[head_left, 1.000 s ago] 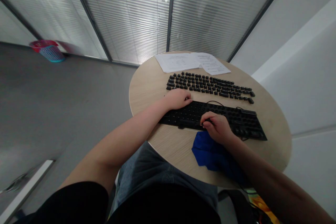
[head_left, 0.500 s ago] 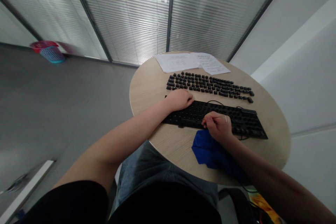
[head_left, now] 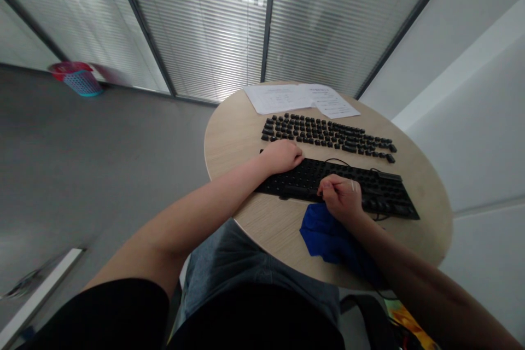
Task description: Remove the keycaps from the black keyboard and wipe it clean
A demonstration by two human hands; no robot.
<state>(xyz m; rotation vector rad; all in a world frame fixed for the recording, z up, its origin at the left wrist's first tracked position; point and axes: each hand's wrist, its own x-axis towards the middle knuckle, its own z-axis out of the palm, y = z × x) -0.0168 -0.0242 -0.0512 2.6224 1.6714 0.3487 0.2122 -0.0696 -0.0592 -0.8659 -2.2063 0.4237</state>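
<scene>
A black keyboard lies across the table in front of me, its left part stripped of keycaps. My left hand rests at its far left edge, fingers curled down and closed on it. Over the near middle of the keyboard, my right hand is closed in a pinch; whatever lies between its fingertips is hidden. Behind the keyboard, loose black keycaps are laid out in rows. A crumpled blue cloth lies on the table just below my right wrist, partly under the forearm.
The round wooden table carries printed paper sheets at its far side. Glass panels with blinds stand behind it, and a white wall is at the right. A red and blue basket sits on the floor at far left.
The view has shifted very slightly. Both hands stay in nearly the same places at the keyboard, and the keycaps and cloth have not moved.
</scene>
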